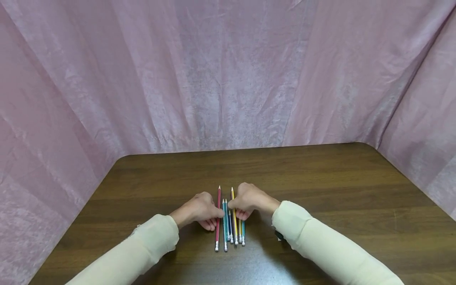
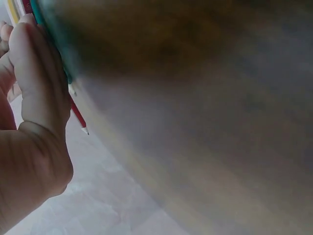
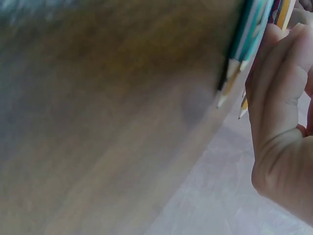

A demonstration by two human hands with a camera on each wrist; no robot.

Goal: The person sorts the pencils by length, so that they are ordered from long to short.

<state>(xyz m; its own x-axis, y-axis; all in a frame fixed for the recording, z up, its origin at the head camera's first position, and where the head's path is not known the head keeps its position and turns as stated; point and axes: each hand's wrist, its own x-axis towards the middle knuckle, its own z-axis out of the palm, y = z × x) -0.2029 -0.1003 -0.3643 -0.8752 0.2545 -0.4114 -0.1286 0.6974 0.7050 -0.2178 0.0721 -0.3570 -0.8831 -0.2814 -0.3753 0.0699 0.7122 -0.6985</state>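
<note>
Head view: pencils (image 1: 235,227) lie at 6 o'clock on the surface (image 1: 160,170), left hand (image 1: 201,208) at their 9, right hand (image 1: 251,200) at 3 (gripping or not, I cannot tell); seemingly gathering, next needing even inward pressure.

From the head cam, your right hand (image 1: 251,198) covers the far-edge ends of the rightmost teal pencil (image 1: 243,232) and the yellow pencil (image 1: 240,232) beside it. The table (image 1: 320,178) loses its near edge, and tbh it's mostly a blur in both your wrist cams.
</note>
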